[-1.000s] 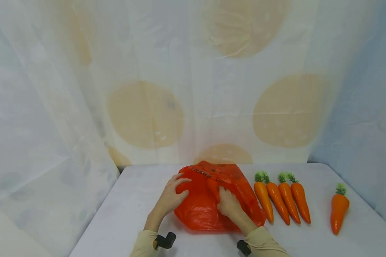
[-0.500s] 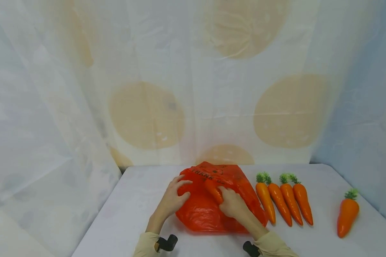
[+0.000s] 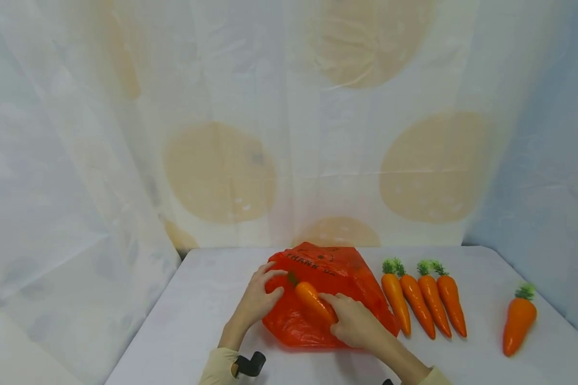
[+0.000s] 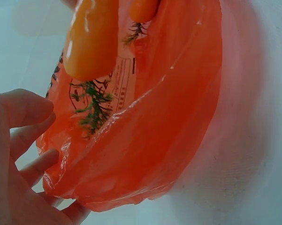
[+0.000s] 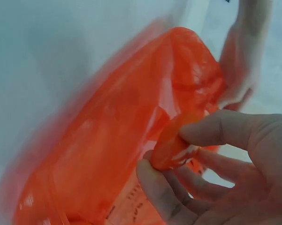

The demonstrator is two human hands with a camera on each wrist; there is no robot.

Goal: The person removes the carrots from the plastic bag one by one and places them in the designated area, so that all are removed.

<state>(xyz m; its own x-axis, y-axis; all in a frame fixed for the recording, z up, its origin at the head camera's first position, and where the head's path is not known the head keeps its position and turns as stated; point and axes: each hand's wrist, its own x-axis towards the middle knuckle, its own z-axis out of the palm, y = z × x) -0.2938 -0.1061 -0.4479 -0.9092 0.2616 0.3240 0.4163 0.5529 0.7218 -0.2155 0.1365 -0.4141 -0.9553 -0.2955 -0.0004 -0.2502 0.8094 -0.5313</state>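
My right hand (image 3: 356, 321) pinches an orange carrot (image 3: 314, 300) near its narrow end, thumb on one side and fingers on the other. The carrot slants over the mouth of a red plastic bag (image 3: 298, 323), its leafy green top toward my left hand. My left hand (image 3: 260, 294) is at the bag's left edge, fingers spread and gently bent; in the left wrist view the fingertips (image 4: 49, 159) touch the thin plastic. Inside the bag, a second carrot (image 4: 143, 9) with a green top shows in part.
Several carrots (image 3: 416, 297) lie side by side right of the bag, green tops away from me. One more carrot (image 3: 519, 326) lies apart near the right edge of the white table (image 3: 173, 326). A pale curtain (image 3: 318, 133) with tan circles hangs behind.
The carrot in my right hand has come out from inside the bag, and its green top now shows. The right hand has shifted toward me and slightly right; the left hand has stayed put.
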